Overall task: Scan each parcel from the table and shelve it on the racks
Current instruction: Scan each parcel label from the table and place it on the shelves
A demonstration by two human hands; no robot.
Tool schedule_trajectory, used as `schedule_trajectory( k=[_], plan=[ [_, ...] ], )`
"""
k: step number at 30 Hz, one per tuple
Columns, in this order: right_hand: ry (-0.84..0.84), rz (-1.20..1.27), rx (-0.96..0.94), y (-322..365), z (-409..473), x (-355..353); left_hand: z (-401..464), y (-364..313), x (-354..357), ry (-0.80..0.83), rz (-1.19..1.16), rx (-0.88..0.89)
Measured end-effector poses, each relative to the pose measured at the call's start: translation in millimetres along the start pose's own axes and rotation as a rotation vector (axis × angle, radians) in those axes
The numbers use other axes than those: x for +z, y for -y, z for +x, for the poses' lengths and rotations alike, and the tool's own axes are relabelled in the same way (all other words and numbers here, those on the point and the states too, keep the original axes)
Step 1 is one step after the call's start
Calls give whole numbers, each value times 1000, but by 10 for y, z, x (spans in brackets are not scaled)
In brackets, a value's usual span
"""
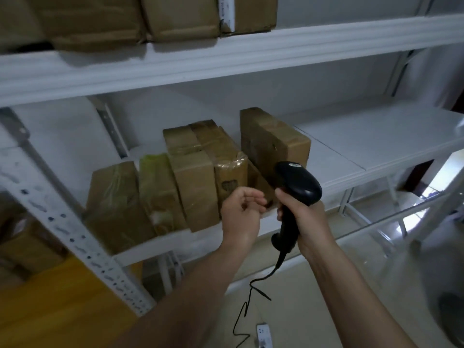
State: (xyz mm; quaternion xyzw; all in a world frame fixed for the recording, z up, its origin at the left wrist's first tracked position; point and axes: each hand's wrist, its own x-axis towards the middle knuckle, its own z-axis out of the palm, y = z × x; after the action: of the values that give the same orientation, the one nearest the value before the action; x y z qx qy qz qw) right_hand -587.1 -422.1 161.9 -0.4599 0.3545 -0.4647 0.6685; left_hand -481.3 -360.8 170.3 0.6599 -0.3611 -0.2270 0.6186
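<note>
My right hand (pixel 303 219) grips the handle of a black barcode scanner (pixel 297 187), whose head points at the shelf. Its cord (pixel 251 290) hangs down toward the floor. My left hand (pixel 241 212) hovers just left of the scanner with loosely curled fingers, holding nothing. Several brown cardboard parcels stand upright in a row on the middle shelf (pixel 339 169) of the white rack. The rightmost parcel (pixel 273 141) leans behind the scanner. A taped parcel (pixel 226 156) stands just beyond my left hand, and a green-wrapped parcel (pixel 155 187) sits further left.
More brown parcels (pixel 175 16) fill the upper shelf. The right half of the middle shelf is bare. A perforated white rack post (pixel 75 237) runs diagonally at the left. A white power strip (pixel 263 335) lies on the tiled floor below, next to a yellow surface (pixel 62 310).
</note>
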Motion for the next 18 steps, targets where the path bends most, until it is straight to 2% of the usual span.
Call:
schedule_trajectory(
  k=[5, 9, 15, 18],
  plan=[
    [233, -52, 64, -284, -573, 686, -358, 258, -977, -109, -29, -95],
    [408, -62, 134, -614, -1039, 1400, -692, 463, -1985, -277, -44, -132],
    [597, -96, 302, -1238, -1796, 2486, -1322, 826, -3508, -526, -51, -241],
    [635, -125, 342, -1540, -2159, 2954, -1641, 1015, -4157, -622, -47, -306]
  ],
)
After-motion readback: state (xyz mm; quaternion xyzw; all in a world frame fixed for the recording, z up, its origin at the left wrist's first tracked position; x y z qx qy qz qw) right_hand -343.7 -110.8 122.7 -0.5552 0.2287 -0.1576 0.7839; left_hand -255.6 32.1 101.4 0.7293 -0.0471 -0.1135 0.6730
